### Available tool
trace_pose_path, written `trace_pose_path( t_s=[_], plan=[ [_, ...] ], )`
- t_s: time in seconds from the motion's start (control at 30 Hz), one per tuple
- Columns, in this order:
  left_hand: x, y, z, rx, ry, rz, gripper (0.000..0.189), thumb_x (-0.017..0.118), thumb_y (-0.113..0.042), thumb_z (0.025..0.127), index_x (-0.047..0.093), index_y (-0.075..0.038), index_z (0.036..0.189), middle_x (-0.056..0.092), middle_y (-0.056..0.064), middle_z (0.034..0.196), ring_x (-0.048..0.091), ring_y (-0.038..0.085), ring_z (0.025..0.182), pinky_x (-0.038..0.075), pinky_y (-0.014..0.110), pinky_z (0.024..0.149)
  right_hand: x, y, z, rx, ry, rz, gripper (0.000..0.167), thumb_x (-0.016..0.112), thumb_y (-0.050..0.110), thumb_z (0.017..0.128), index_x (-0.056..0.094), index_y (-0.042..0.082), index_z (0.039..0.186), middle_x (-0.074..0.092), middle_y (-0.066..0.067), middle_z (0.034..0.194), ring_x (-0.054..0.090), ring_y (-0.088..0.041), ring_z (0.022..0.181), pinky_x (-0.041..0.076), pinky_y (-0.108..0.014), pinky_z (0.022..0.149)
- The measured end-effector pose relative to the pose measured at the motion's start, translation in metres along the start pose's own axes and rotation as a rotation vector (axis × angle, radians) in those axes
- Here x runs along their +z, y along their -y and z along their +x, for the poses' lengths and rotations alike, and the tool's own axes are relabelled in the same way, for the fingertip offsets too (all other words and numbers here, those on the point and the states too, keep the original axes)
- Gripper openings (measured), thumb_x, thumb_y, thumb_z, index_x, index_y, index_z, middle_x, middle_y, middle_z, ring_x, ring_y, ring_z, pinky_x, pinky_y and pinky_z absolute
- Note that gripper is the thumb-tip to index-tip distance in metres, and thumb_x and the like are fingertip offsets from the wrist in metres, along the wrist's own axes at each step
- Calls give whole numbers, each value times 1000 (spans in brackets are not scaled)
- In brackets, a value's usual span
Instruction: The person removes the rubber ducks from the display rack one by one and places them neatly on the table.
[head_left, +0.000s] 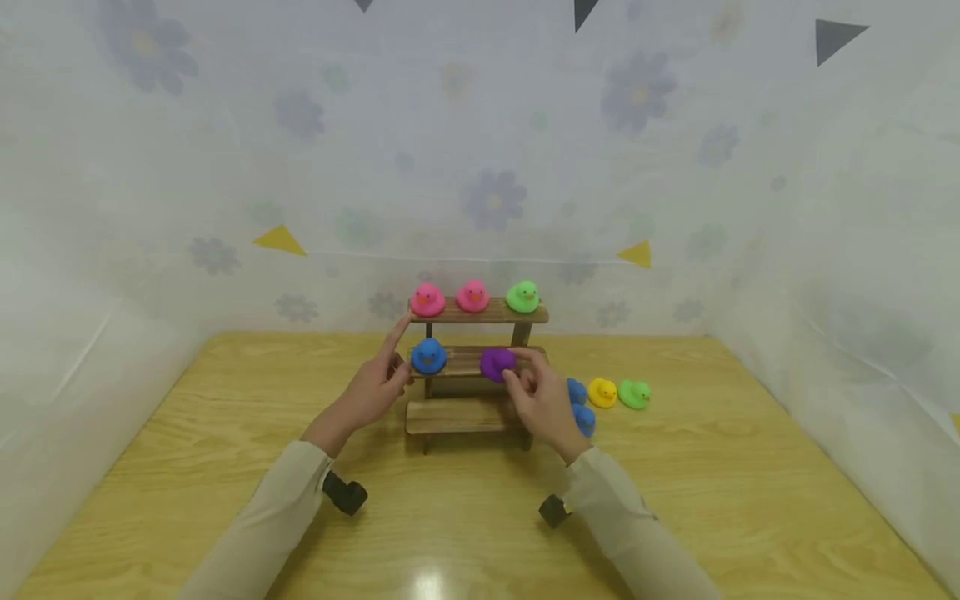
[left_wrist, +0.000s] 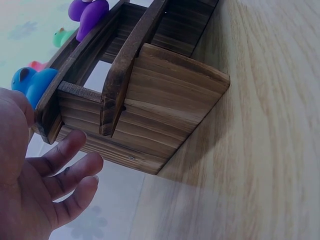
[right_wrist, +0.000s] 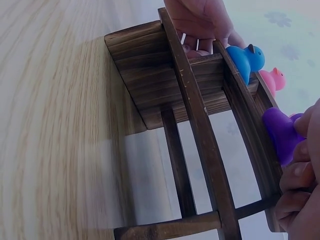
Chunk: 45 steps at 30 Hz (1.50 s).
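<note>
A three-tier wooden stand point(head_left: 457, 416) holds small rubber ducks. My right hand point(head_left: 546, 402) pinches a purple rubber duck point(head_left: 494, 364) between thumb and fingers at the middle tier, its base against the board in the right wrist view. On that tier's left end sits a blue duck point(head_left: 428, 357). Beside it, my left hand point(head_left: 372, 390) is at the stand's left side, index finger stretched up to the top board's end; the other fingers curve loosely around nothing in the left wrist view. Along the top tier are two pink ducks point(head_left: 427, 300) and a green duck point(head_left: 522, 297).
Right of the stand, on the wooden table point(head_left: 720, 483), are two blue ducks point(head_left: 584, 421) partly behind my right hand, a yellow duck point(head_left: 602, 392) and another green duck point(head_left: 635, 395). A flower-patterned white curtain point(head_left: 495, 150) encloses the back and sides.
</note>
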<state>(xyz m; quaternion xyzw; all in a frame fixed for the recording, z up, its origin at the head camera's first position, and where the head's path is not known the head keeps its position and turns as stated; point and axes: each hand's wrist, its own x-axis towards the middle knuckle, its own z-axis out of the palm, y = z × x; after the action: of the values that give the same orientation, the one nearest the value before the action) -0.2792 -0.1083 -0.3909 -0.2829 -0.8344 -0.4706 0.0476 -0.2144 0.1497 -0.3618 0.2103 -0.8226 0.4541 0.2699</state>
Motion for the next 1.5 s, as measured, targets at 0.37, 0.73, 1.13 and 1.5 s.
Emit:
trace_pose_path(
  t_s=[0.37, 0.73, 1.13, 1.5],
  plan=[
    [-1, -3, -1, -24, 12, -5, 68, 39, -14, 101, 3, -32, 156, 60, 22, 88, 59, 36, 74, 49, 33, 64, -3, -3, -2, -18, -11, -16, 26, 63, -10, 85, 59, -13, 110, 38, -3, 51, 30, -1, 47, 26, -16, 45],
    [-1, -5, 0, -32, 12, -5, 68, 39, -14, 101, 4, -32, 156, 59, 22, 88, 59, 37, 75, 49, 35, 65, -7, -3, -2, -8, -1, -10, 26, 62, -9, 86, 59, -13, 111, 38, -1, 51, 31, -1, 46, 26, -17, 44],
    [-1, -3, -2, -26, 3, -8, 69, 40, -13, 101, 5, -33, 156, 59, 22, 88, 59, 36, 74, 48, 34, 62, -11, -6, -4, -24, -29, -23, 25, 63, -10, 84, 59, -13, 109, 40, -4, 49, 30, -1, 45, 20, -6, 44],
    [0, -3, -1, -15, 7, -4, 68, 40, -13, 101, 5, -30, 156, 59, 22, 88, 59, 35, 74, 49, 32, 63, -16, -9, -9, -25, -38, -36, 26, 62, -10, 85, 58, -14, 110, 38, -1, 50, 28, 0, 46, 22, -11, 44]
  ],
)
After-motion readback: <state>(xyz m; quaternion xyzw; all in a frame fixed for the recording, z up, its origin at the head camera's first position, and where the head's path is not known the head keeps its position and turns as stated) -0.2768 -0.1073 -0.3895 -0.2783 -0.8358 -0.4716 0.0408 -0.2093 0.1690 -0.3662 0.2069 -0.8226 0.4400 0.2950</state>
